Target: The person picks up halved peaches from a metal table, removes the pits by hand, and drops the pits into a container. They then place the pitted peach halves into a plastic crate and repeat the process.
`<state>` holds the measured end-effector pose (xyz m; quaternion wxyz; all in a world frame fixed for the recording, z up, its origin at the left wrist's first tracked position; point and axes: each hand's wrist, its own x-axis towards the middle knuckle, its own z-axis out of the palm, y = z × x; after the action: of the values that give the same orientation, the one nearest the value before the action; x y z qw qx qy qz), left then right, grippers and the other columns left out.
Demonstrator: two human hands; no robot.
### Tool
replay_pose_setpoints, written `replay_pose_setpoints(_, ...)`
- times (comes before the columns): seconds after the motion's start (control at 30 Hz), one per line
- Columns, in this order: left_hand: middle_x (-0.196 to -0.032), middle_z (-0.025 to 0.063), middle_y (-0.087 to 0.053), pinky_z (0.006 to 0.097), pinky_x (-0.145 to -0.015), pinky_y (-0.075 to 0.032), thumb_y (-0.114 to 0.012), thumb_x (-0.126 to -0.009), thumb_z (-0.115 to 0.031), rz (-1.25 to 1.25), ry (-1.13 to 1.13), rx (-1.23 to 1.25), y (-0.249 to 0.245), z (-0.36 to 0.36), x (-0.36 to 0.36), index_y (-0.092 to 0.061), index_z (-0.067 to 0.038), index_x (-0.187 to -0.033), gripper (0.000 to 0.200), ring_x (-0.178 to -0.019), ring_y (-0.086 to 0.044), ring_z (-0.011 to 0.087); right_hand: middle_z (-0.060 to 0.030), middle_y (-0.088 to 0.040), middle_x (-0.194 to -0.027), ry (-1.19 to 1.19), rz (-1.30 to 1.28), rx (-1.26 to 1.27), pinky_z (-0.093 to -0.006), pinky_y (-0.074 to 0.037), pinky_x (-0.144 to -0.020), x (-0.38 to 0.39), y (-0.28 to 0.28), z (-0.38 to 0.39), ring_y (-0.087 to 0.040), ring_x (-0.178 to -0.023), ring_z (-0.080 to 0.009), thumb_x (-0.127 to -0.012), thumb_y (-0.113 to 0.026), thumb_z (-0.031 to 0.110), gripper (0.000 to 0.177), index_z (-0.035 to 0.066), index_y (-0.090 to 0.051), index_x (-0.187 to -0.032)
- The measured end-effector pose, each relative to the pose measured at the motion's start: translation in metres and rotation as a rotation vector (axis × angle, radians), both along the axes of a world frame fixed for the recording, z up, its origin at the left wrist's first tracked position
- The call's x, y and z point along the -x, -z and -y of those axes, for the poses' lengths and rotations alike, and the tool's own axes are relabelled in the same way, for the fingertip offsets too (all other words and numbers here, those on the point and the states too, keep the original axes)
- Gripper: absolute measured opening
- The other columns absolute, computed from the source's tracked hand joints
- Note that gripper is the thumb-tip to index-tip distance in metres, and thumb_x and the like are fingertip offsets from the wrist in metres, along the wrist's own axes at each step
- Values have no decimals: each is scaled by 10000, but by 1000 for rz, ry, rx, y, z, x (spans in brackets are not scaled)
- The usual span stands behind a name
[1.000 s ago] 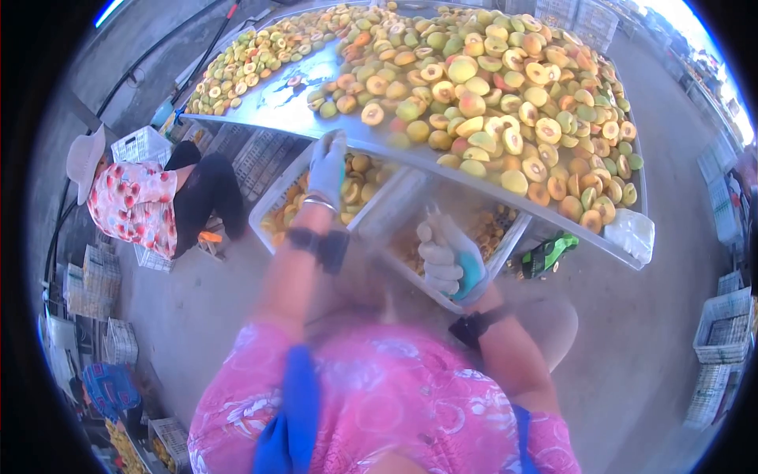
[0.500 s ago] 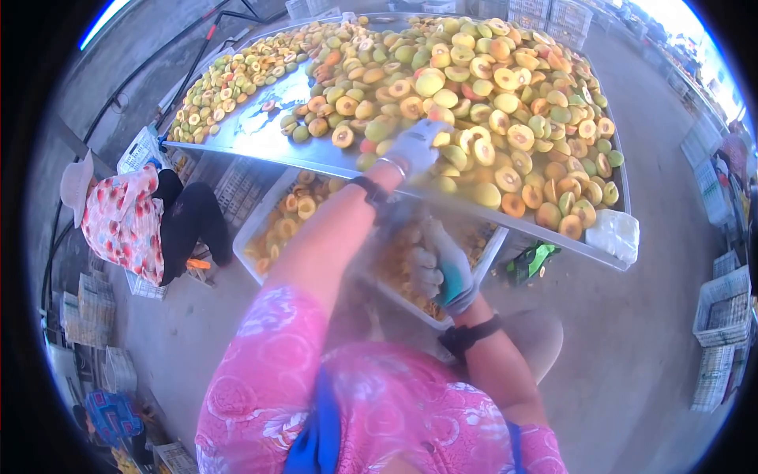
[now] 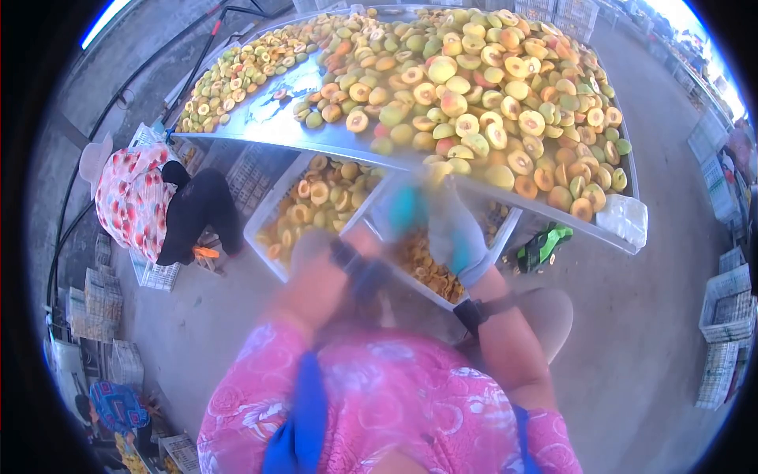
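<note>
My left hand [image 3: 404, 209], in a grey and teal work glove, is smeared by motion above the crates at the table's front edge. Its fingers are too blurred to show what they hold. Close beside it, my gloved right hand [image 3: 458, 237] has its fingers drawn together towards the left hand, with anything inside them hidden. Both hands are just below a big heap of halved yellow-green apricots [image 3: 517, 126] on the metal table [image 3: 272, 110]. Beneath the hands stands a crate [image 3: 501, 241] with orange-yellow pieces of fruit [image 3: 438, 276].
Left of it is another crate [image 3: 257, 237] holding apricot halves. A person [image 3: 134, 193] in a patterned top sits at the left. A white block-like bundle [image 3: 624, 221] lies on the table's right corner, with a black and green bag [image 3: 543, 249] below. Plastic crates [image 3: 726, 304] stand at the right.
My left hand has come back from the fruit heap, down towards my body, and is now beside my right hand. The right hand has risen slightly. The view has shifted a little.
</note>
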<state>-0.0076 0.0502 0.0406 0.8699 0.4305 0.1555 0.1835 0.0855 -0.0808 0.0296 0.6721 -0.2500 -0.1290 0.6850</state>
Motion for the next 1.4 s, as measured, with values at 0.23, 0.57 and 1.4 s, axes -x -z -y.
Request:
replay_pose_setpoints(0.23,-1151,102,-623,335,-913,-510,-477,-1019,-324,34,-295,-171,24,18,9,-494,-35,-1293,398,-1034,-607,197,35,-460,-651,-7,255,177,-228,-304,-367,16,-31,7,-389,-438,-66,-957,-509,540,396,159,-546,-1060)
replay_pose_setpoints(0.57,-1088,84,-636,296,-854,-527,-396,-1044,-230,-80,-185,-987,5,12,13,-514,-15,-1235,311,-956,-624,181,44,-448,-595,243,515,245,-231,-278,-343,27,-24,3,-368,-404,-73,-984,-507,461,354,114,-566,-1019)
replay_pose_setpoints(1.4,-980,101,-658,304,-775,-541,-444,-1018,-363,-1,-310,207,-16,32,15,-593,-23,-1110,382,-845,-641,196,18,-520,-745,-118,702,235,-245,-410,-559,22,-25,12,-466,-628,-73,-973,-469,564,501,74,-574,-987)
